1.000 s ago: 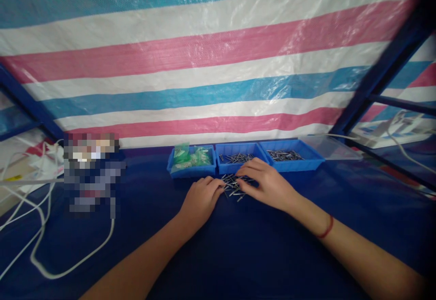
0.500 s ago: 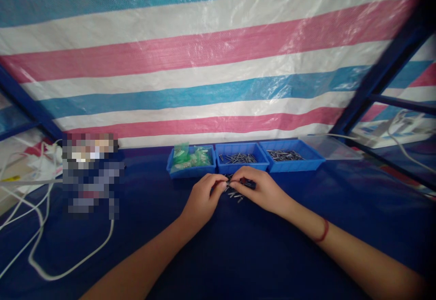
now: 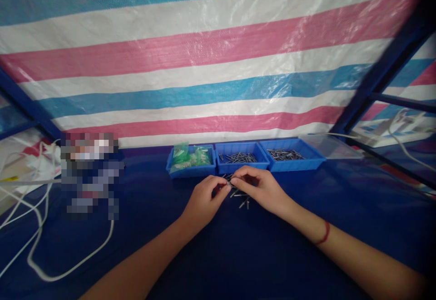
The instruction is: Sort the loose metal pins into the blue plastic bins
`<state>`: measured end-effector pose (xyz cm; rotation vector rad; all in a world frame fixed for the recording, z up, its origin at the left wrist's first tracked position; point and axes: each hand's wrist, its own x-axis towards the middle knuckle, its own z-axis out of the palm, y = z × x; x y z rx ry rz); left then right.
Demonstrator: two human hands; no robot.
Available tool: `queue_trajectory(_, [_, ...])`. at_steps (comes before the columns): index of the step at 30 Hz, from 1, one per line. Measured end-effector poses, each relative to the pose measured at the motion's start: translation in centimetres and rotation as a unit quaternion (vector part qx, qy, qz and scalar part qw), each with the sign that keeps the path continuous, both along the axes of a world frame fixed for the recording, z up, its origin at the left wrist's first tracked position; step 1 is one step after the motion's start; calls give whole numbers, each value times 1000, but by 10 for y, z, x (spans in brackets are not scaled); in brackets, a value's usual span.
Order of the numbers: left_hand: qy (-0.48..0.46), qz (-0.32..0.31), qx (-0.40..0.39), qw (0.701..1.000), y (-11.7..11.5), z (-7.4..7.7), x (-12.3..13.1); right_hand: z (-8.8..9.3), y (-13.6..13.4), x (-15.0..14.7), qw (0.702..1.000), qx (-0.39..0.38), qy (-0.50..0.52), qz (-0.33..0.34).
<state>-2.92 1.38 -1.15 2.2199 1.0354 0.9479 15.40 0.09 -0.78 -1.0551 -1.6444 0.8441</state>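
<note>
Mostly hidden between fingertips (image 3: 238, 181): small metal pin (image 3: 229, 183). Left hand (image 3: 204, 199) at 9 o'clock, right hand (image 3: 263, 189) at 3 o'clock, both curled, pinching it narrowly; loose pins (image 3: 243, 199) at 5 o'clock.

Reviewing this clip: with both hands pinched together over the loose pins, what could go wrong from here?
1. The left hand and right hand pinch a small piece at their fingertips; it could slip and get lost among the loose pins just below.
2. Those pins lie on the blue cloth, outside the middle tray; a sweep of a wrist might scatter them.
</note>
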Motion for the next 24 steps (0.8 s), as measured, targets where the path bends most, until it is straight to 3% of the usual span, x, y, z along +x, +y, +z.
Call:
queue_trajectory(8, [-10,37,2,999,0,2,1,-2,2,2,1000,10,-15,-3])
queue_trajectory(15, [18,44,29,998,-1,6,-1,10,4,13,975,149,-163,5])
queue_trajectory(19, [113,32,70,991,-3,5,-3,20,14,46,947,202,-179,-173])
queue_trajectory(22, [183,27,90,979,-3,4,-5,22,24,80,893,193,-237,-329])
queue_trajectory(24, [213,22,94,972,-3,3,-6,20,30,98,853,162,-316,-382])
